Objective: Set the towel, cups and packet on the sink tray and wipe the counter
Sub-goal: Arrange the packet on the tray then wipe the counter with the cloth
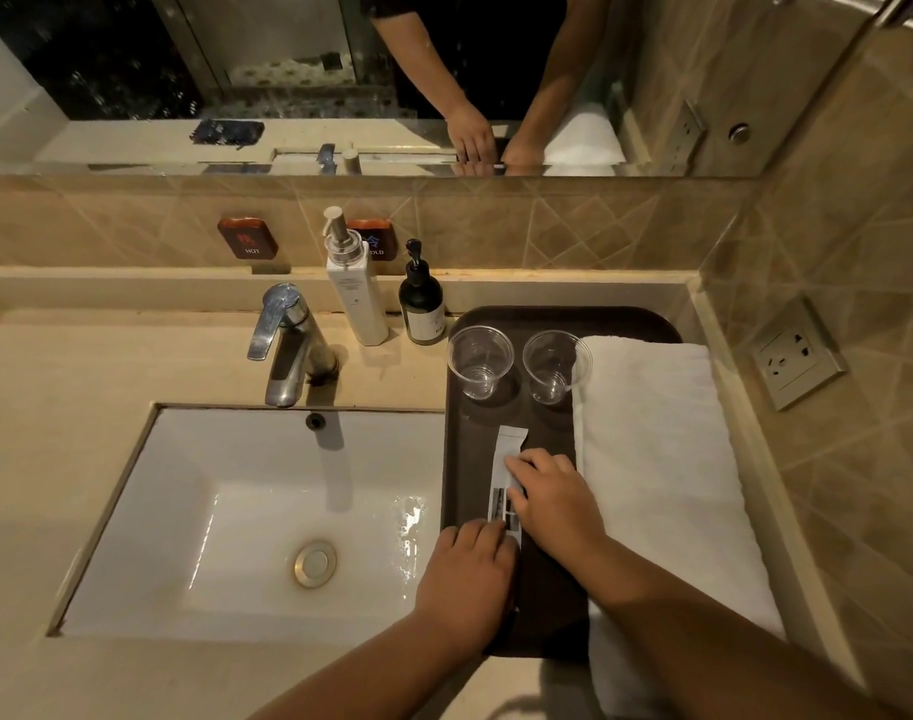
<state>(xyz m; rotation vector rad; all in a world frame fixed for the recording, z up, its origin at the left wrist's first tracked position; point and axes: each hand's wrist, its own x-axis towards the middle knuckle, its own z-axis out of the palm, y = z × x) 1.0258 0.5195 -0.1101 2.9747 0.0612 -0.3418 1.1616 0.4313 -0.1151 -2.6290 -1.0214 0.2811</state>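
Two hands working over dark tray [547,605] at right of tabletop [80,366]. Left hand [464,579] lying flat, fingers spread, pressing near end of one white packet [507,470]. Right hand [553,498] lying loosely open on packet's middle, gripping nothing. One folded white towel [662,459] lying along tray's right side. Two clear cups [479,360] [554,367] standing upright at tray's far end. Beyond tray, two pump bottles standing: one white [353,288], one dark [422,301].

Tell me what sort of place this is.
Probably a hotel bathroom vanity: a sink with a faucet, a wall mirror, and a tray set with disposable cups and a folded towel.
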